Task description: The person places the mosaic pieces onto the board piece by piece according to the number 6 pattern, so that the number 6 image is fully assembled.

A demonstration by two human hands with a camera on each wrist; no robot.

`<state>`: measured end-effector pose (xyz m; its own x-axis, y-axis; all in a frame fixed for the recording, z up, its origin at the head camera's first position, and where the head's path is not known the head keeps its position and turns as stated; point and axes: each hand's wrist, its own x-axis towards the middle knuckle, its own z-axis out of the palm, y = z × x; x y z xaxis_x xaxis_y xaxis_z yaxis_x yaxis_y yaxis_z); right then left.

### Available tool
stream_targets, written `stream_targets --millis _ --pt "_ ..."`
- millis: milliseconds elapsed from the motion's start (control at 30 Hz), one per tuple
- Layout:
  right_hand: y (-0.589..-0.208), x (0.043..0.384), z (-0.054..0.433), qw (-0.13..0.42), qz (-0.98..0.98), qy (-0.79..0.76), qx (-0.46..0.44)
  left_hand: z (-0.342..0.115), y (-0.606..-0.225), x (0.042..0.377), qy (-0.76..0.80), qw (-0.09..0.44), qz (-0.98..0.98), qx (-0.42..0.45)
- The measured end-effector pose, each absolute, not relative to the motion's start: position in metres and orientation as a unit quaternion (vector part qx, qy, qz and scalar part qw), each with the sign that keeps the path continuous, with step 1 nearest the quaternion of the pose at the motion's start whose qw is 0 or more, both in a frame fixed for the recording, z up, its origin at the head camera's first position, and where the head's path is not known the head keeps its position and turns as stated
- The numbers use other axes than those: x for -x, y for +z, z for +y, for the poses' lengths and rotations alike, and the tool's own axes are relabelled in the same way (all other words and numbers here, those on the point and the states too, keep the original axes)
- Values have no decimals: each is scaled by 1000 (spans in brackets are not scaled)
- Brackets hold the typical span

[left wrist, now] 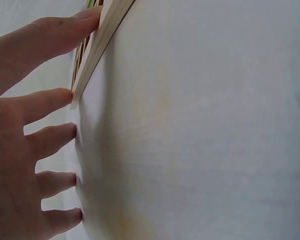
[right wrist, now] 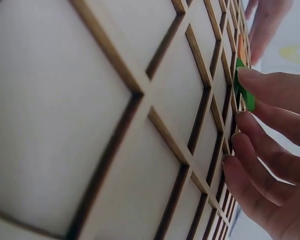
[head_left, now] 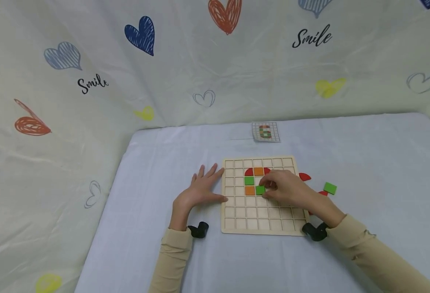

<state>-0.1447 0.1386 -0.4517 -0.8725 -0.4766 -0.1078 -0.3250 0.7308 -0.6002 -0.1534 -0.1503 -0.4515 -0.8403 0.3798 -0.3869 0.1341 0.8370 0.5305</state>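
A wooden grid board (head_left: 244,213) lies on the white cloth. My right hand (head_left: 288,188) reaches over it and pinches a green square tile (head_left: 260,190) between thumb and index finger. In the right wrist view that green tile (right wrist: 246,95) sits tilted at a grid cell. To its left is an orange square (head_left: 249,190), with another green square (head_left: 249,180) above. A red rounded piece (head_left: 249,171) and an orange square (head_left: 258,171) fill the row above; a second red piece is partly hidden by my hand. My left hand (head_left: 198,189), fingers spread, touches the board's left edge with thumb and index fingertip.
Right of the board lie a loose red piece (head_left: 304,176), a green square (head_left: 330,188) and more red partly under my forearm. A small pattern card (head_left: 266,132) rests at the table's back, before a hanging printed cloth (head_left: 237,69). Black wrist mounts (head_left: 199,230) sit near both sleeves.
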Motion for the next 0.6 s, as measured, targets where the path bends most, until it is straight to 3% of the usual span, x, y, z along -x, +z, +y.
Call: stream_targets --millis 600 --pt "-451 142 140 120 923 -283 231 -149 -448 151 252 245 926 -137"
